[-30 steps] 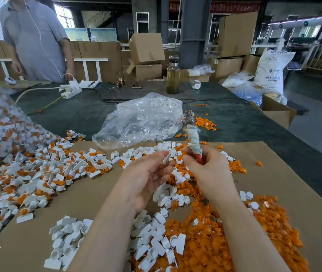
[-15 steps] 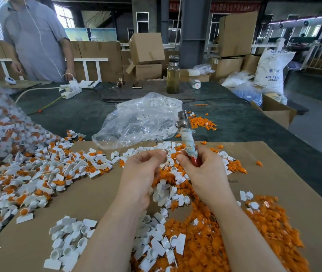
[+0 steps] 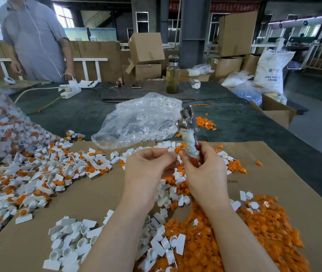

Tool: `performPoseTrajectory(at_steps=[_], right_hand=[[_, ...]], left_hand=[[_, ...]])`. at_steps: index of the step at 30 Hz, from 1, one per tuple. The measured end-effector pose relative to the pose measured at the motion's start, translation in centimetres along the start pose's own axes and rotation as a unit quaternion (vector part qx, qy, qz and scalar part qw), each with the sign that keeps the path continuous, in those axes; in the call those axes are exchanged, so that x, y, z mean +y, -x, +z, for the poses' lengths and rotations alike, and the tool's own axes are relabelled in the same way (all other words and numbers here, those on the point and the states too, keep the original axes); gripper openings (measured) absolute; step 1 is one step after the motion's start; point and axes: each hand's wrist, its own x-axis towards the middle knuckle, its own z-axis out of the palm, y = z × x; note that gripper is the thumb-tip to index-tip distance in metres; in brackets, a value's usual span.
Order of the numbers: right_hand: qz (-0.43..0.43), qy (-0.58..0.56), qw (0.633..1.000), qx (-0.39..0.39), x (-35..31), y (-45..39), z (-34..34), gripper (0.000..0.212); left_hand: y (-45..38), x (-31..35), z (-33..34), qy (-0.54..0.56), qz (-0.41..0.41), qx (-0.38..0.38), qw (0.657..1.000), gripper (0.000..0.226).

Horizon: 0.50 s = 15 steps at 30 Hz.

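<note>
My right hand [image 3: 205, 173] grips a pair of pliers [image 3: 188, 134] by its red, cloth-wrapped handles, metal jaws pointing up and away. My left hand [image 3: 148, 169] is raised beside it, thumb and fingertips pinched together at the pliers' handle, on what looks like a small white piece that I can barely see. Below the hands lie white plastic parts [image 3: 164, 195] and a heap of small orange caps [image 3: 254, 232] on a cardboard sheet [image 3: 97, 193].
A big pile of assembled white-and-orange parts [image 3: 28, 173] covers the left. A clear bag of white parts [image 3: 142, 118] lies beyond the hands. A glass bottle [image 3: 173, 75], a power strip [image 3: 70, 91] and boxes stand farther back. A person [image 3: 36, 38] stands at the far left.
Both hands have lifted slightly off the pile and drawn together. The pliers have tipped more upright, and my left fingers have closed into a pinch by the handle.
</note>
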Motion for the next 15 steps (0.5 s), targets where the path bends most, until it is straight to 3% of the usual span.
performPoseTrajectory(at_steps=[9,15], right_hand=[[-0.003,0.008,1.000,0.024,-0.41,0.04,0.10,0.010],[0.013,-0.005,1.000,-0.011,-0.49,-0.12,0.10,0.008]], left_hand=[[0.46,-0.18,0.91,-0.106,0.082,0.057,0.989,0.010],[0.35,-0.38,0.83,-0.143,0.099,0.069,0.982,0.013]])
